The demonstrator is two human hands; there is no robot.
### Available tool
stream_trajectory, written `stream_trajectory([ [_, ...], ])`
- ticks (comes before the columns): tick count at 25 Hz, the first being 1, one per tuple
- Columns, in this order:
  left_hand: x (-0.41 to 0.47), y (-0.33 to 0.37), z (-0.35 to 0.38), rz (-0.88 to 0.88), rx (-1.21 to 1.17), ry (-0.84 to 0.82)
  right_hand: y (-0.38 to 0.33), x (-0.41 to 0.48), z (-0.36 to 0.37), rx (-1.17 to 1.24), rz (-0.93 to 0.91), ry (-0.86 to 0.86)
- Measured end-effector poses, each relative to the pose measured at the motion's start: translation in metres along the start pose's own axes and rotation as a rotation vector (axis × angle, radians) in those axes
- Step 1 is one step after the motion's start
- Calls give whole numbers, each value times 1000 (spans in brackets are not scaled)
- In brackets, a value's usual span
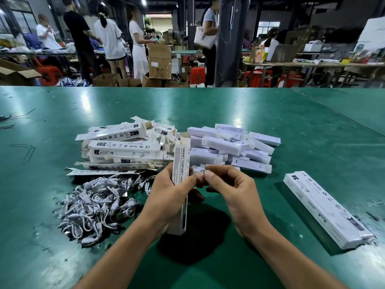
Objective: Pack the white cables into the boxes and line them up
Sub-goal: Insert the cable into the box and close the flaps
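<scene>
White cable coil [200, 172]: likely light, floppy, best pinched across its bundled loops. Right hand [231, 190] pinches it beside the box [180, 178], which left hand [166, 197] grips upright. Loose cables [98, 205] heaped left on desk [270, 122]; packed boxes [325, 207] lined right.

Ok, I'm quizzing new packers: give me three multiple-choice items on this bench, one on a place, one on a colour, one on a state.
1. Where does the pile of white cables lie? A) left of the hands B) right of the hands C) on a stool
2. What colour is the table? A) grey B) green C) brown
3. The box in the left hand is: A) taped shut B) flattened C) open at the top
Answers: A, it lies left of both hands; B, its surface is green; C, its top flap stands up.
</scene>
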State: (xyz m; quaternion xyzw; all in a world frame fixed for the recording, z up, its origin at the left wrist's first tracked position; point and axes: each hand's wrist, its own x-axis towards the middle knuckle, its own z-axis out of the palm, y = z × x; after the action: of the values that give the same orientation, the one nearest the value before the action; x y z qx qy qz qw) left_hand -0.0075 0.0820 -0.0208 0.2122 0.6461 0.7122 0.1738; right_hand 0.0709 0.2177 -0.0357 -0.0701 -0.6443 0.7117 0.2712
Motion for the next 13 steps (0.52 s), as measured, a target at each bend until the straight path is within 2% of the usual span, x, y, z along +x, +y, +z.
stream_trajectory([
  [3,1,1,-2,-7,-31,5,4,1,-1,-95,-41,20],
  [8,2,4,-9,-92,-228,-105,3,6,-5,119,79,75],
  [10,3,4,-11,-81,-210,-135,1,7,-5,198,115,73],
  [13,2,1,-9,-34,-122,-118,2,5,-4,167,109,40],
])
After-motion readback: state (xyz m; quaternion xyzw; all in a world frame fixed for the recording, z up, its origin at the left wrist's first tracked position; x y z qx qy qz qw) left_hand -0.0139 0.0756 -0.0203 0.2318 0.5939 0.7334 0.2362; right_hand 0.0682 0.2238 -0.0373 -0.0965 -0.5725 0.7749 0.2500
